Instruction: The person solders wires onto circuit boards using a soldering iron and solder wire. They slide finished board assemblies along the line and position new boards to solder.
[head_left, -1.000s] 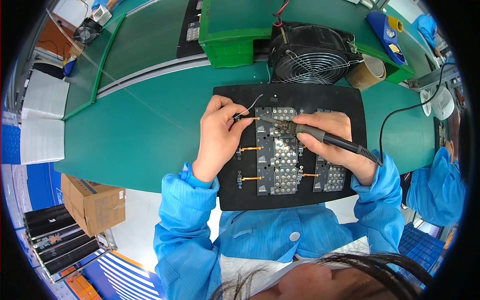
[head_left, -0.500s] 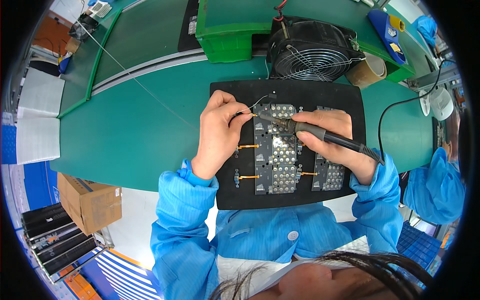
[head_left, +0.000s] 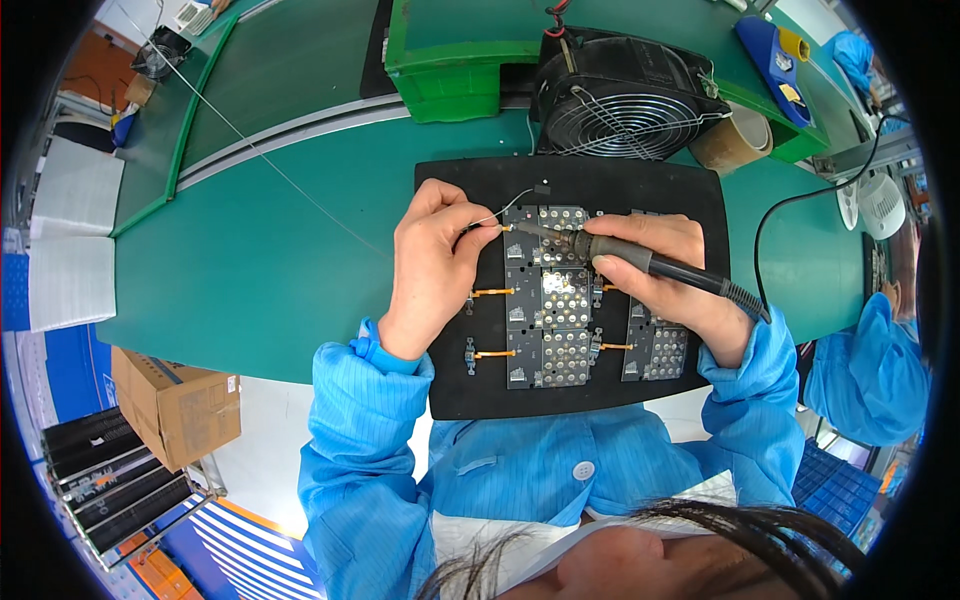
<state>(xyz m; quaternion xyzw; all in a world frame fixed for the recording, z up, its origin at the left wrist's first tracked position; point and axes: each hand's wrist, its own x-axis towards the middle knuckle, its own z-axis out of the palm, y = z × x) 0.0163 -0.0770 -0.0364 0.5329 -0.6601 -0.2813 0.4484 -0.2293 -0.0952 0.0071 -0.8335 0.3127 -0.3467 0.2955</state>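
Observation:
My right hand [head_left: 660, 265] grips a soldering iron [head_left: 690, 275] by its dark handle, its cable trailing off to the right. The iron's tip points left to the edge of the upper circuit board [head_left: 522, 245], close to my left fingertips. With thumb and forefinger, my left hand [head_left: 435, 265] pinches a thin silvery wire [head_left: 516, 200], which arcs over the board's corner. A bit of orange shows at those fingertips; whether they also hold it is hidden. Below, orange flex strips [head_left: 493, 292] with small connectors [head_left: 471, 355] stick out from the joined boards.
The boards lie on a black mat [head_left: 465, 385] on a green table [head_left: 250, 290]. A second board column [head_left: 655, 355] is at the right. Beyond stand a fan [head_left: 630, 100], a green bin [head_left: 445, 85] and a tape roll [head_left: 735, 140]. A co-worker's blue sleeve [head_left: 865, 375] shows at right.
The whole view has shifted very slightly. Both hands, the iron and the wire keep nearly the same places over the board.

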